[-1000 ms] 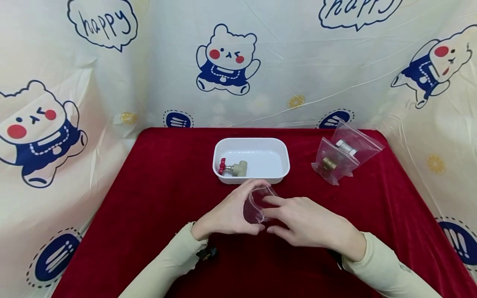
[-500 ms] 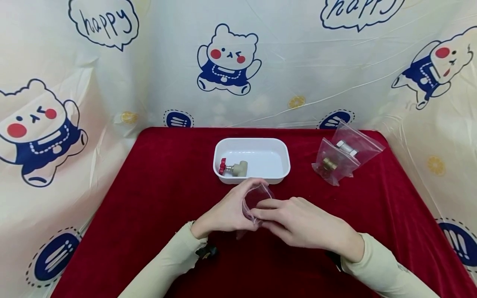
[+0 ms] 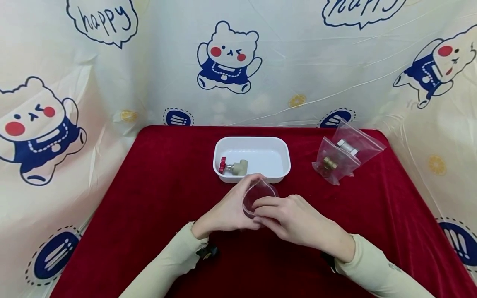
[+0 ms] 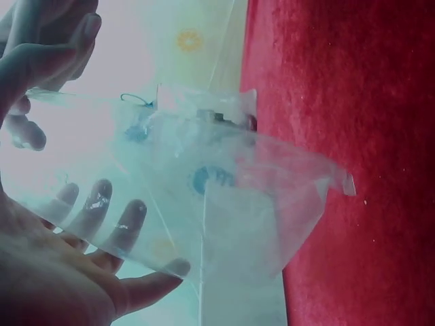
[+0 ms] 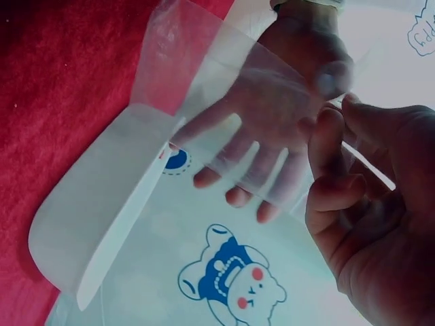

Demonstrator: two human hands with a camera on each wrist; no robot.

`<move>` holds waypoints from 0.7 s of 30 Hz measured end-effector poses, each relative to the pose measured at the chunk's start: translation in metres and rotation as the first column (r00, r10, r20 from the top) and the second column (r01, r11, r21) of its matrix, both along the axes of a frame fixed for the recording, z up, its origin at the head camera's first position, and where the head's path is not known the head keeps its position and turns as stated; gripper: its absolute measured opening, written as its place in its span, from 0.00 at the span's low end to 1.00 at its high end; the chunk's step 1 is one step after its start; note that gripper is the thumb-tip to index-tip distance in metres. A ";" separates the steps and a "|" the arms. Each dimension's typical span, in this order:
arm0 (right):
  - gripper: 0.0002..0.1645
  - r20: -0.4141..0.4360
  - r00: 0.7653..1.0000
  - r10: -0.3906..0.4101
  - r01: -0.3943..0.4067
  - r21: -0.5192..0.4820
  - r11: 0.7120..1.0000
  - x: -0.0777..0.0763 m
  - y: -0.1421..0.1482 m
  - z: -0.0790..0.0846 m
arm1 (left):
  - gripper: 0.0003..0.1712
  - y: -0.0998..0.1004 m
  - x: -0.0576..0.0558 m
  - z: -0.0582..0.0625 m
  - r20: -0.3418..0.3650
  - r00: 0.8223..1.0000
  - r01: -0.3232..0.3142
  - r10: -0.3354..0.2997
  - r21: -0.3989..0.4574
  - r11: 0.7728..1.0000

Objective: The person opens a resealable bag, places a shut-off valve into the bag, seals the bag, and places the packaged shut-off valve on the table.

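Observation:
A clear zip-lock bag [image 3: 259,192] is held mouth up between both hands, its opening spread into a rounded loop. The left hand [image 3: 227,212] cups it from the left, thumb near the front rim and fingers round the far side. From the right, the right hand [image 3: 294,217] pinches the near rim, with its index finger reaching over the opening. The bag's body [image 4: 163,170] hangs flat and see-through in the left wrist view, and nothing shows inside it. Through the film, the right wrist view shows the left fingers [image 5: 255,159] spread against the bag.
Just beyond the hands stands a white tray [image 3: 266,180]; a beige pipe valve [image 3: 239,167] with a red handle lies in it. At the right lie two clear bags, one with a brass fitting [image 3: 329,164], one with a silvery fitting [image 3: 346,147]. Red cloth [image 3: 167,178] covers the table.
The right fingers have shifted left, from inside the bag's mouth to its near rim. The opening looks wider and rounder now. The tray and the other bags have stayed put.

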State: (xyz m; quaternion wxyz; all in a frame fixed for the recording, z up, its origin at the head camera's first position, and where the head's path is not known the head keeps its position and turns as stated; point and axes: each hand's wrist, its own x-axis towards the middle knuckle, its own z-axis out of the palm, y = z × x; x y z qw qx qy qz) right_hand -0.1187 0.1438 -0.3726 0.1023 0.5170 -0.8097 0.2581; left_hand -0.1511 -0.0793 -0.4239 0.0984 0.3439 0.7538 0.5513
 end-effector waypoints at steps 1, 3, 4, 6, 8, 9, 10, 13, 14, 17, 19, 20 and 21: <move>0.13 -0.006 1.000 -0.004 0.004 -0.007 1.000 0.000 0.000 -0.001 | 0.58 0.000 0.001 0.000 0.002 1.000 0.000 0.000 0.008 1.000; 0.12 -0.015 1.000 -0.010 0.009 -0.016 1.000 -0.001 0.000 -0.002 | 0.58 0.001 0.001 0.001 0.004 1.000 -0.003 0.003 0.024 1.000; 0.12 -0.019 1.000 -0.012 0.012 -0.019 1.000 -0.001 0.000 -0.003 | 0.58 0.001 0.002 0.001 0.001 1.000 -0.008 0.008 0.026 1.000; 0.12 -0.013 1.000 -0.018 0.017 -0.021 1.000 -0.001 0.000 -0.003 | 0.57 0.000 0.002 0.002 -0.013 1.000 -0.017 0.018 0.017 1.000; 0.11 0.005 1.000 -0.020 0.021 -0.020 1.000 -0.002 0.000 -0.003 | 0.57 0.000 0.002 0.002 -0.036 0.999 -0.034 0.034 -0.002 0.999; 0.11 0.016 1.000 -0.022 0.023 -0.019 1.000 -0.002 0.001 -0.003 | 0.57 -0.001 0.001 0.002 -0.046 0.998 -0.042 0.042 -0.013 0.999; 0.11 0.028 0.999 -0.026 0.027 -0.016 1.000 -0.002 0.001 -0.003 | 0.56 -0.001 0.001 0.001 -0.055 0.997 -0.049 0.047 -0.023 0.999; 0.12 0.065 0.997 -0.031 0.031 -0.009 0.999 -0.002 0.002 -0.002 | 0.55 -0.003 -0.001 0.000 -0.049 0.997 -0.060 0.059 -0.022 0.998; 0.13 0.072 0.997 -0.032 0.032 -0.005 0.999 -0.002 0.002 -0.002 | 0.55 -0.004 -0.001 -0.001 -0.038 0.998 -0.060 0.059 -0.011 0.998; 0.13 0.086 0.996 -0.033 0.033 0.005 0.999 -0.003 0.004 0.000 | 0.55 -0.005 -0.003 -0.003 -0.002 0.999 -0.052 0.052 0.030 0.998; 0.15 0.083 0.996 -0.034 0.033 0.006 0.999 -0.004 0.004 0.002 | 0.55 -0.005 -0.004 -0.004 0.014 0.999 -0.049 0.049 0.045 0.998; 0.16 0.080 0.996 -0.035 0.035 -0.001 0.999 -0.004 0.005 0.002 | 0.54 -0.005 -0.004 -0.005 0.021 0.999 -0.048 0.047 0.049 0.998; 0.16 0.072 0.997 -0.038 0.039 -0.014 0.999 -0.005 0.005 0.002 | 0.53 -0.005 -0.004 -0.005 0.030 0.999 -0.046 0.045 0.051 0.998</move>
